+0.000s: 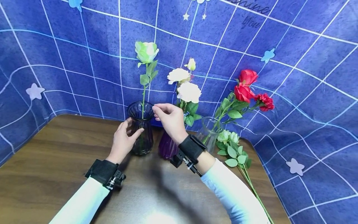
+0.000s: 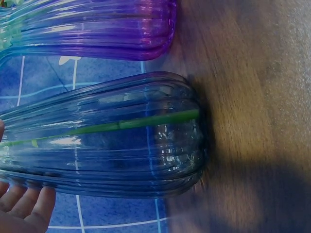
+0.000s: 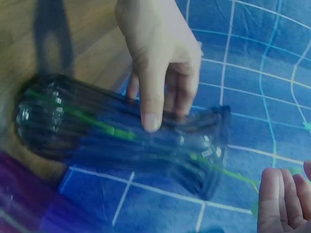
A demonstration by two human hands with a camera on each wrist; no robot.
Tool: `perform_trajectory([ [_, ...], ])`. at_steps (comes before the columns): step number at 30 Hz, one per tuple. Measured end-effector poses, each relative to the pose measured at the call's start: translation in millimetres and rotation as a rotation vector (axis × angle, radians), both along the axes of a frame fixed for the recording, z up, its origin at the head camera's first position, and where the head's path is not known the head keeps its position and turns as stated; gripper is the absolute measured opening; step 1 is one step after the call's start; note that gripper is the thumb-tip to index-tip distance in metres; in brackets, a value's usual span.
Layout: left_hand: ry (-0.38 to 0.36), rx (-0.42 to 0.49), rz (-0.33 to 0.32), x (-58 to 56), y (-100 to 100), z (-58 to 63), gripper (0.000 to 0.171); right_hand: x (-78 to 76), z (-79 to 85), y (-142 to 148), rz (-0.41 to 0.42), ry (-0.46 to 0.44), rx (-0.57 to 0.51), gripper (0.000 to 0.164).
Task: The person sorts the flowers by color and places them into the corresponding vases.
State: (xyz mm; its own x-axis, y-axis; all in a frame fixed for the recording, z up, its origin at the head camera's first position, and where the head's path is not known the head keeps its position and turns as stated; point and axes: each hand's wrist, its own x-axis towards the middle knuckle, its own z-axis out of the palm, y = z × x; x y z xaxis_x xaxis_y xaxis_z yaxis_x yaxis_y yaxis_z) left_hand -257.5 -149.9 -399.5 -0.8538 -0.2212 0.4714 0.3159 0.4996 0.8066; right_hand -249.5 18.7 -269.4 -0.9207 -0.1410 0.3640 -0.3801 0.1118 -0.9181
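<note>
A dark, ribbed glass vase [image 1: 142, 137] stands upright at the back of the table, with one pale green rose [image 1: 146, 52] in it. The rose's green stem [image 2: 136, 122] shows through the glass down to the base. My left hand [image 1: 123, 138] holds the vase from its left side, thumb [image 3: 151, 121] across the front and fingers [image 2: 43, 206] at the side. Close by the flared rim on the right is my right hand [image 1: 170, 119], fingers bent loosely with nothing between them. Its fingers [image 3: 274, 194] also appear past the vase mouth in the right wrist view.
Beside it stands a purple vase [image 1: 167, 144] with white flowers [image 1: 189, 92], partly behind my right arm. Further right, a clear vase [image 1: 210, 126] holds red flowers [image 1: 244, 92]. Pale green roses [image 1: 229, 137] with long stems lie at the table's right edge. A blue patterned cloth [image 1: 92, 62] hangs behind.
</note>
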Motion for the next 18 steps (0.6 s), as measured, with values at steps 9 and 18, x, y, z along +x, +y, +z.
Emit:
perform_trajectory([
  [9, -0.019, -0.005, -0.001, 0.5, 1.8, -2.9, 0.059, 21.2, 0.8, 62.2, -0.079, 0.049, -0.040, 0.021],
  [18, -0.016, -0.018, -0.002, -1.4, -0.2, 0.0, 0.059, 45.1, -7.3, 149.5, -0.244, 0.032, -0.082, 0.022],
])
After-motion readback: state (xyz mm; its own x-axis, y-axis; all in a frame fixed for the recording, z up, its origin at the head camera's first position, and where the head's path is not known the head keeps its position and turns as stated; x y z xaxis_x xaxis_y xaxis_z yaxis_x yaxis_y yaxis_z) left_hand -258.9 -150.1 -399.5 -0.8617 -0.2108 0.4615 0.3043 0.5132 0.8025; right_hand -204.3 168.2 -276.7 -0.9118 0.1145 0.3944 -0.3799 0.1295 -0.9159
